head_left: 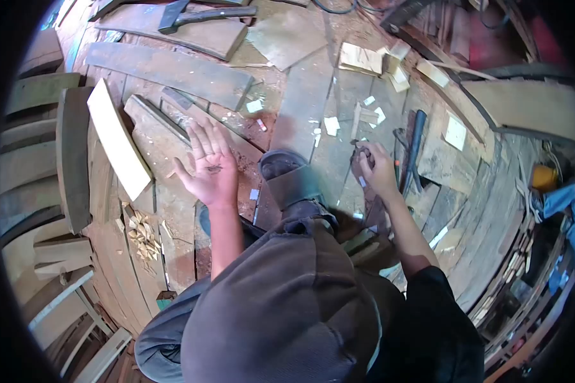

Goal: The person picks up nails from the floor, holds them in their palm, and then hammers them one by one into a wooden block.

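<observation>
Plank floor (172,67) — left hand (211,169) open, empty.

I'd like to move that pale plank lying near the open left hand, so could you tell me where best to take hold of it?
Probably grip the pale plank across its narrow width near the lower end, coming from its right side, where the open left hand already is. That long edge is raised and exposed, while dark boards crowd its left side.

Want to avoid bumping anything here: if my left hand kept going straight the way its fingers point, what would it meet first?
Probably the narrow dark strip of wood just beyond the fingertips of your left hand, then the long grey plank. Depth is unclear; the raised hand might pass above.
</observation>
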Demonstrator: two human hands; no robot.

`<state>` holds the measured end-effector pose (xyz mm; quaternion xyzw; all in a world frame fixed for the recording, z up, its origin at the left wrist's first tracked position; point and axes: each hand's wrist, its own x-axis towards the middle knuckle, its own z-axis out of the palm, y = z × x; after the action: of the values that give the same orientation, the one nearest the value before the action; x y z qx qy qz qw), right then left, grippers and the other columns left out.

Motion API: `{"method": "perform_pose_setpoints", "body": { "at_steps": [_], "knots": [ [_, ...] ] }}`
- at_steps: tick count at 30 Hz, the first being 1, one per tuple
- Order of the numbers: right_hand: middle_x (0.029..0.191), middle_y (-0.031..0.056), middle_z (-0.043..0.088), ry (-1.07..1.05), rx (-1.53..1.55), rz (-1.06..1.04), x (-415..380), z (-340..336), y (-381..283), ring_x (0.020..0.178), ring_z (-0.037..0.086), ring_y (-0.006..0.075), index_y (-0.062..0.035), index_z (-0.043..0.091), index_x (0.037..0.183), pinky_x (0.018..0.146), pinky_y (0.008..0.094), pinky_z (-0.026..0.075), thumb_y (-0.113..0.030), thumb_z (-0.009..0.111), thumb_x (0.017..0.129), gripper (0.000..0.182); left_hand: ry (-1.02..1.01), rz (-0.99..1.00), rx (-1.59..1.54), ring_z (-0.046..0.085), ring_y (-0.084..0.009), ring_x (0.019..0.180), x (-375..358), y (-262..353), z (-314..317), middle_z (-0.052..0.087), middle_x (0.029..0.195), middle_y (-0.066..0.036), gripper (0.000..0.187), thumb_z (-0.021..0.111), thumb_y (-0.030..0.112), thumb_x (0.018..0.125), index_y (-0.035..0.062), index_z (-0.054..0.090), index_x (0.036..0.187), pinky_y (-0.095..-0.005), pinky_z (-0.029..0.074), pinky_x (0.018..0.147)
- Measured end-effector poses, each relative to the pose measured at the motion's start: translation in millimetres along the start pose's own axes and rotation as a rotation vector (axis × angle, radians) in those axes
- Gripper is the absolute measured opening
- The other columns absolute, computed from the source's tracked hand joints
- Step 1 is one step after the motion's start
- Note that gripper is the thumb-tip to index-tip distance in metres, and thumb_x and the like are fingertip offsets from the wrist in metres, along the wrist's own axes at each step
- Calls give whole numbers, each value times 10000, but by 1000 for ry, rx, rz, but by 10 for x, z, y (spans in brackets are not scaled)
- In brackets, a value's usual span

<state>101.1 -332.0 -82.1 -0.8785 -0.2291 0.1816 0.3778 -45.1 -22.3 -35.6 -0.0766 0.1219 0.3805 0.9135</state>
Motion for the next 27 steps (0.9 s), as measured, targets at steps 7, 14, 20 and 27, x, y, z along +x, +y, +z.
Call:
{"method": "perform_pose_setpoints", "body": {
  "at_steps": [7,14,20,27],
  "knots": [
    [905,134,599,-11,-189,-29,-784,-311,526,834,616,329,-57,660,958,753,400,508,-52,666,829,129,-1,35,0,344,-280,1427,-2,23,-55,474,1459,-119,620,554,373,919,-5,439,1397,-479,286,1189],
    [887,45,580,-20,-287,-92,-1148,-96,379,885,595,258,-129,650,931,780,383,458,-168,758,761,204,-57,-1,-35,344,-276,1428,-48,35,59,488,1449,-123,596,572,333,907,-9,456,1381,-481,287,1188],
    [899,12,559,-136,-384,-191,-1169,-192,405,905,555,223,-152,682,964,807,372,409,-188,778,720,264,-47,-19,-48,345,-269,1429,-56,-34,106,492,1446,-124,598,596,314,894,-9,464,1380,-472,274,1193],
    [969,7,532,-217,-377,-271,-1059,-100,380,1000,531,211,-183,645,1058,840,386,386,-223,790,685,402,-70,-35,-10,323,-268,1439,-93,-51,154,477,1456,-127,619,624,299,882,-9,454,1391,-455,254,1204]
  ]
}}
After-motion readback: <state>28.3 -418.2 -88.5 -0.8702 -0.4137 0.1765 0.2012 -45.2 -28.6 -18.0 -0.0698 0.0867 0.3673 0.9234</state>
